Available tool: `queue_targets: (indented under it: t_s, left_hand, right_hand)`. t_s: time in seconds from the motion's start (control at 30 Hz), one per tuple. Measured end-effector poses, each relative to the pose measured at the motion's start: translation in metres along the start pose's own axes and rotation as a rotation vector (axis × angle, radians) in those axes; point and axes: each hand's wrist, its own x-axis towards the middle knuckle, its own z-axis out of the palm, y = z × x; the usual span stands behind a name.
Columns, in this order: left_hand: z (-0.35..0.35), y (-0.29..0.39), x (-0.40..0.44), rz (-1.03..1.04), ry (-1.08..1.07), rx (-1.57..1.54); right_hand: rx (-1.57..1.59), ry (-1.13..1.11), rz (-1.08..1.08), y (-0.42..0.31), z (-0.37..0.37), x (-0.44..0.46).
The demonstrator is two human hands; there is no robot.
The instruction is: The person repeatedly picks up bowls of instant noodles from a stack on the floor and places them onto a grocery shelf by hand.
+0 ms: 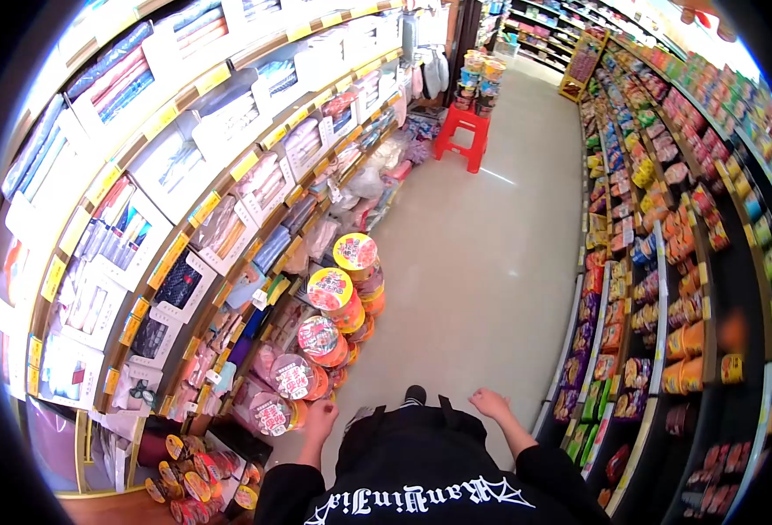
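Note:
My left hand (319, 419) is at my side with its fingers curled in, and I see nothing in it. It is close to the lowest of the stacked instant noodle cups (274, 414), which have round printed lids; whether it touches them I cannot tell. On the other side, my right hand (490, 403) is over the floor with its fingers loosely bent and partly apart, holding nothing visible. Between the hands are my black top (430, 464) with white lettering and one dark shoe (416, 394).
A pale floor aisle (465, 254) runs ahead. Boxed towels (128, 232) fill the left shelves, and packaged noodles (640, 376) line the right. Further on, a red stool (463, 140) bears stacked cups (480, 79). More cups (198, 481) are piled at lower left.

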Motion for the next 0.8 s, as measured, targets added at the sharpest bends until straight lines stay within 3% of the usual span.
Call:
queue_targets:
  t_s: [0.07, 0.13, 0.2, 0.27, 0.33, 0.4, 0.47, 0.53, 0.57, 0.67, 0.7, 0.8]
  left_hand:
    - [0.007, -0.001, 0.013, -0.018, -0.053, -0.089]
    - [-0.004, 0.021, 0.026, -0.036, -0.090, -0.088]
    - [-0.006, 0.027, 0.049, -0.042, -0.136, -0.078]
    - [0.001, 0.014, 0.081, -0.091, 0.034, -0.364]
    - [-0.011, 0.036, 0.119, -0.080, 0.118, -0.383]
    - [-0.017, 0.030, 0.168, -0.209, 0.118, -0.417]
    - [-0.014, -0.020, 0.230, -0.210, 0.114, -0.486]
    - [-0.012, -0.019, 0.273, -0.223, 0.102, -0.576]
    - [-0.015, -0.007, 0.287, -0.209, 0.089, -0.560]
    - [-0.025, 0.040, 0.312, -0.196, 0.018, -0.517]
    - [-0.028, 0.048, 0.325, -0.143, -0.095, -0.570]
    - [-0.021, 0.072, 0.342, -0.152, -0.248, -0.587]
  right_hand:
    - [-0.033, -0.091, -0.265, -0.026, -0.017, 0.031]
    - [-0.101, -0.095, -0.317, -0.082, -0.034, 0.043]
    - [0.073, -0.231, -0.434, -0.129, -0.037, 0.064]
    - [0.264, -0.326, -0.539, -0.172, -0.021, 0.095]
    - [0.547, -0.545, -0.460, -0.223, -0.014, 0.113]
    - [0.611, -0.503, -0.407, -0.267, -0.012, 0.125]
    - [0.674, -0.461, -0.343, -0.304, -0.021, 0.132]
    - [0.883, -0.470, -0.507, -0.328, -0.045, 0.136]
    - [0.962, -0.385, -0.439, -0.340, -0.029, 0.151]
    - [1.066, -0.244, -0.639, -0.340, 0.109, 0.271]
    - [1.185, -0.466, -0.667, -0.353, 0.023, 0.215]
    - [1.270, -0.536, -0.489, -0.355, 0.043, 0.237]
